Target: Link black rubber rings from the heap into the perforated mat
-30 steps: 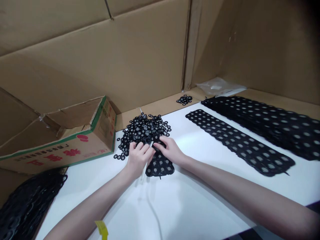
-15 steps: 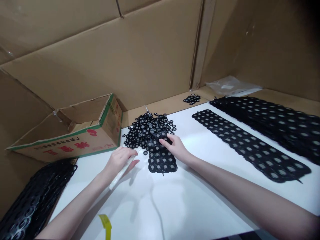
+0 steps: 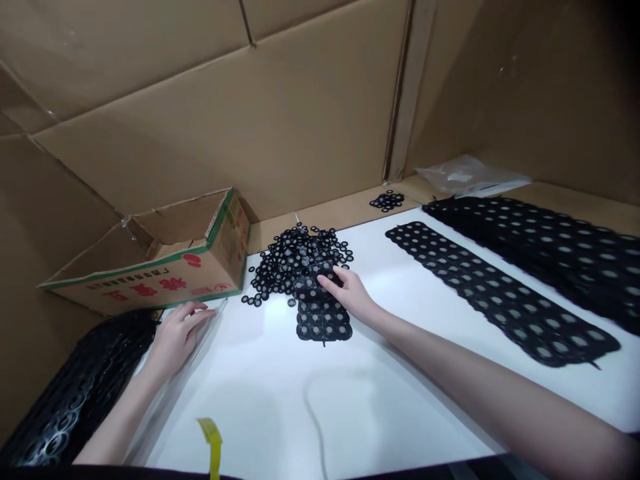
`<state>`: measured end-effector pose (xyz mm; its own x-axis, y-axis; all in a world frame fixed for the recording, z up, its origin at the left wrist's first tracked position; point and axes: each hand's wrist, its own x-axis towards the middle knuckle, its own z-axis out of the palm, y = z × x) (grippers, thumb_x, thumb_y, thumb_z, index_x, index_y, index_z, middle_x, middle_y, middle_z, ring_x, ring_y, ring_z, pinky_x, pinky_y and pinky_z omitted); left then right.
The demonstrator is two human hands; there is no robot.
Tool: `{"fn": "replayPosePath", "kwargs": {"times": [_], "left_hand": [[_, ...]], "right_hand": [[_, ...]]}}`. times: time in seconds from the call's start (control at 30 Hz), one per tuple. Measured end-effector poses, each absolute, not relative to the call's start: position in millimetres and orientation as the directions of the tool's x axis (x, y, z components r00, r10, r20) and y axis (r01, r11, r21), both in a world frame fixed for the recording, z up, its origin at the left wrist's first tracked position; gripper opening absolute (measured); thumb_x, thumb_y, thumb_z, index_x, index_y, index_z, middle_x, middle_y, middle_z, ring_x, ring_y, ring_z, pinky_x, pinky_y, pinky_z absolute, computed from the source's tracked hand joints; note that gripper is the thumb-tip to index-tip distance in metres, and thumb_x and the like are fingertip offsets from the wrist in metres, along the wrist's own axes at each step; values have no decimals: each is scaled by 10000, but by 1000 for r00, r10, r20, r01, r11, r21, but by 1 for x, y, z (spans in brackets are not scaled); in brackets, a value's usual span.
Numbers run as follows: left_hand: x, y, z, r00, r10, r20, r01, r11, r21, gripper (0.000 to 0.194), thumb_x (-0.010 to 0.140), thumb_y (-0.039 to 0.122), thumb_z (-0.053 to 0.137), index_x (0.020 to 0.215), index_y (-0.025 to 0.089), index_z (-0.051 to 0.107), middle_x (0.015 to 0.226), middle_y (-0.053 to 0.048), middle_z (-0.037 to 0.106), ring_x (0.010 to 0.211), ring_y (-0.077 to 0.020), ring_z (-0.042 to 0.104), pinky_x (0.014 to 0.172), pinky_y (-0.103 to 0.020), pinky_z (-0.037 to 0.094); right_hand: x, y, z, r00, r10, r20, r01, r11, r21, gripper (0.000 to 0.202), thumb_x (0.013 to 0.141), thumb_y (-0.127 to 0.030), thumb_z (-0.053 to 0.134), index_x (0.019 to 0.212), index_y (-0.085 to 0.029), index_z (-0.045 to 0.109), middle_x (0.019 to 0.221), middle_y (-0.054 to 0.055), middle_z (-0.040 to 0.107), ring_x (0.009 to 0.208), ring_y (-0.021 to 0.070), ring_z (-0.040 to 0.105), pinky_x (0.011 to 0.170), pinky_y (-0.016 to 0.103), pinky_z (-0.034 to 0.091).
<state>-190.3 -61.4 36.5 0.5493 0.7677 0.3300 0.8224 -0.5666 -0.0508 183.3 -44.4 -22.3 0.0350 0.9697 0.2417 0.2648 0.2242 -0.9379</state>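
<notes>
Where the pile of loose black rings (image 3: 287, 257) meets the white table (image 3: 260, 400), a short black sheet (image 3: 324, 323) set with pale discs lies flat at its near end, its far part reaching up to the pile. The right hand (image 3: 353, 293) pinches that far part near its right edge, thumb and fingers closed on it. Well apart from it, the left hand (image 3: 175, 337) lies just in front of the cardboard box (image 3: 220, 267), fingers loosely curled; whether it grips anything I cannot tell. The sheet looks thin and light, probably limp enough to sag between its discs, and the sheen hints at a smooth, slightly slippery face. It seems unlikely to break, though its thin webs might tear if tugged hard. An edge pinch over a disc should grip best, with the near end steadied by the small tab (image 3: 324, 344) or corners.
</notes>
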Motion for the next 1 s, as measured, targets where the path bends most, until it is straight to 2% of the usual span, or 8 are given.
{"fn": "replayPosePath", "kwargs": {"times": [0.1, 0.23, 0.33, 0.47, 0.57, 0.67, 0.87, 1.0], "left_hand": [[-161, -58, 49, 568, 723, 392, 773, -633, 47, 252, 862, 189, 439, 910, 219, 685, 955, -71, 632, 907, -212, 588, 795, -329, 479], [-87, -48, 63, 642, 630, 437, 619, -762, 190, 257, 897, 180, 424, 1035, 200, 641, 977, -84, 625, 900, -184, 585, 782, -296, 474], [-31, -33, 66, 688, 568, 451, 514, -821, 248, 240, 907, 222, 449, 1072, 196, 621, 1016, -84, 620, 926, -179, 580, 817, -301, 469], [20, -9, 64, 760, 526, 380, 447, -849, 282, 271, 864, 304, 545, 1102, 190, 608, 1032, -86, 622, 955, -207, 572, 828, -321, 464], [34, 4, 61, 767, 536, 353, 409, -832, 375, 183, 842, 264, 574, 987, 181, 650, 901, -59, 628, 824, -176, 594, 727, -276, 472], [34, 8, 57, 752, 550, 365, 372, -810, 454, 152, 836, 222, 574, 955, 174, 655, 875, -51, 625, 780, -159, 592, 701, -260, 465], [34, 5, 43, 715, 575, 397, 331, -779, 532, 169, 872, 193, 507, 960, 175, 650, 848, -50, 614, 772, -160, 578, 700, -267, 448], [38, 1, 32, 666, 607, 433, 321, -758, 567, 205, 891, 146, 446, 888, 163, 650, 795, -42, 593, 740, -153, 560, 666, -258, 426]], "right_hand": [[183, -43, -23, 35, 970, 240, 279, 221, -935, 336, 791, -474, 526, 631, -201, 411, 605, -26, 463, 576, 134, 417, 552, 265, 338], [183, -43, -23, 26, 967, 254, 293, 235, -927, 327, 801, -475, 522, 650, -200, 430, 628, -22, 496, 597, 141, 443, 566, 266, 344], [184, -44, -20, -10, 964, 265, 283, 257, -924, 295, 804, -464, 534, 700, -192, 488, 674, -12, 549, 633, 151, 481, 588, 268, 365], [184, -45, -18, -29, 957, 290, 243, 288, -926, 253, 806, -432, 551, 792, -179, 555, 750, 7, 606, 692, 164, 523, 630, 276, 394], [185, -44, -20, -9, 957, 290, 238, 284, -929, 219, 801, -391, 564, 811, -173, 578, 754, 9, 620, 696, 165, 532, 643, 279, 406], [184, -44, -20, -7, 960, 281, 262, 273, -925, 194, 786, -365, 584, 796, -171, 585, 741, 8, 623, 675, 159, 525, 630, 278, 404], [183, -46, -17, -22, 949, 314, 324, 304, -896, 229, 808, -363, 536, 662, -189, 506, 657, -3, 554, 623, 147, 476, 576, 262, 354], [182, -46, -19, -10, 946, 325, 345, 308, -886, 336, 825, -354, 489, 555, -197, 366, 528, -37, 384, 525, 114, 349, 503, 256, 264]]}}
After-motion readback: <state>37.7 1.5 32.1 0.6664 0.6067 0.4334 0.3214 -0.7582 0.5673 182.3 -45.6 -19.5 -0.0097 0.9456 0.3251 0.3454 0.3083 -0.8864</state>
